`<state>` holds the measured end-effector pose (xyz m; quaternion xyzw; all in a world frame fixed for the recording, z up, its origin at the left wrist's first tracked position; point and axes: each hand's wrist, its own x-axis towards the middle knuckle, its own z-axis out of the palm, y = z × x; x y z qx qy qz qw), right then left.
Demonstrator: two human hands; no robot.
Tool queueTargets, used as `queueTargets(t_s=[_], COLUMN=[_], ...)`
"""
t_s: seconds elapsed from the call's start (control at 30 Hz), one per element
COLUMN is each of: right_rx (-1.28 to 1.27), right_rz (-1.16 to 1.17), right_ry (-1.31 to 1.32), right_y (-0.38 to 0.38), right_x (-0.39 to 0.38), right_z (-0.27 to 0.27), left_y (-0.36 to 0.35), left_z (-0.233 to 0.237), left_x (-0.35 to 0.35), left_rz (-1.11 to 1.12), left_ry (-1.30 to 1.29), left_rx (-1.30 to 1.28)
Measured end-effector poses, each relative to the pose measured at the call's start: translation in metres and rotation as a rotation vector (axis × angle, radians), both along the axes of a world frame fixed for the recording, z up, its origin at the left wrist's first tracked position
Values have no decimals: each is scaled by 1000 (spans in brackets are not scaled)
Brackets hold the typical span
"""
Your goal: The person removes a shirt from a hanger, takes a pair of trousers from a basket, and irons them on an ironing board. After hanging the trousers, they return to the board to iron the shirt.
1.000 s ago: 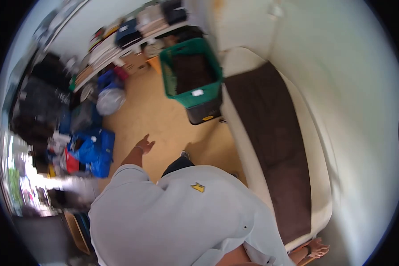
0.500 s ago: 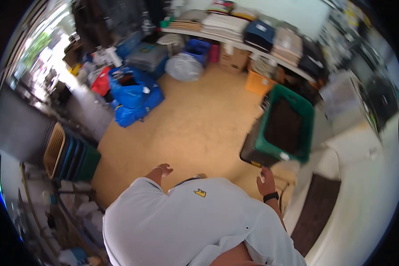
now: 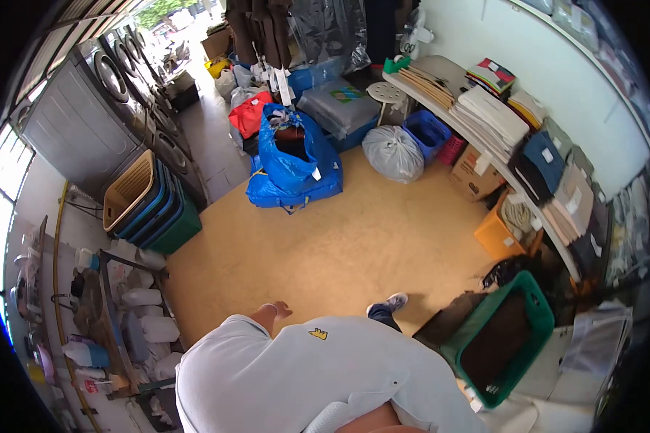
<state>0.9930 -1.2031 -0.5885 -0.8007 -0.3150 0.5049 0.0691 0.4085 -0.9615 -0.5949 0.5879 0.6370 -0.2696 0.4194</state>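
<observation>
The green laundry basket (image 3: 544,317) stands low on our right, on top of a black crate (image 3: 444,325), with dark cloth (image 3: 498,339) filling its inside. It is well apart from our left hand (image 3: 278,310), which hangs over the bare tan floor (image 3: 339,245) on the far side of our grey shirt (image 3: 303,375), fingers loosely apart and holding nothing. Our right hand is out of sight, so we cannot tell its state, and the shirt hides most of both arms. One shoe (image 3: 391,302) shows between hand and basket. Farther out lie blue bags (image 3: 296,155), a grey tied sack (image 3: 391,151), a shelf (image 3: 440,79) of folded textiles and a row of washing machines (image 3: 123,58). The basket's near corner is cut off by our shirt. Half a second ago the right hand, with its wrist band, showed just beside the basket. Since then the view has swung left and the basket has slid toward the lower right edge.
</observation>
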Motion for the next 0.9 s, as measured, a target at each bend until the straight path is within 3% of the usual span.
queueTargets(t_s=[0.07, 0.17, 0.27, 0.3, 0.33, 0.37, 0.4, 0.43, 0.47, 0.5, 0.53, 0.6, 0.73, 0.83, 0.9], right_rx=[8, 23, 98, 206, 354, 631, 433, 209, 373, 360, 419, 681, 644, 321, 240], right_rz=[8, 69, 356, 682, 1080, 1341, 1289, 1094, 611, 249, -13, -72, -193, -360, -394], right_ry=[12, -13, -160, -358, -714, -1474, -998, -591, -505, -181, -37, 195, 222, 306, 248], right_y=[39, 104, 176, 195, 221, 247, 292, 341, 368, 400, 421, 442, 420, 376, 366], right_x=[29, 90, 172, 209, 246, 286, 300, 311, 312, 284, 312, 312, 308, 289, 277], right_z=[-14, -35, -65, -98, -127, -181, -117, -42, 4, 109, 67, 116, 120, 107, 94], left_y=[24, 81, 149, 166, 193, 219, 245, 276, 304, 321, 344, 390, 510, 625, 706], left_z=[68, 62, 65, 84, 102, 107, 104, 98, 94, 93, 92, 92, 72, 25, 48], left_x=[64, 108, 162, 188, 210, 230, 252, 275, 298, 320, 344, 389, 464, 526, 577], left_rz=[-136, -116, -24, -79, -134, -164, -194, -196, -203, -114, -98, -100, -46, 158, 70], left_ry=[67, 68, 46, 59, 76, 36, -10, -49, -89, -161, -198, -305, -583, -807, -687], left_rx=[-97, -77, -87, -29, 40, 94, 142, 157, 167, 314, 351, 425, 351, 466, 627])
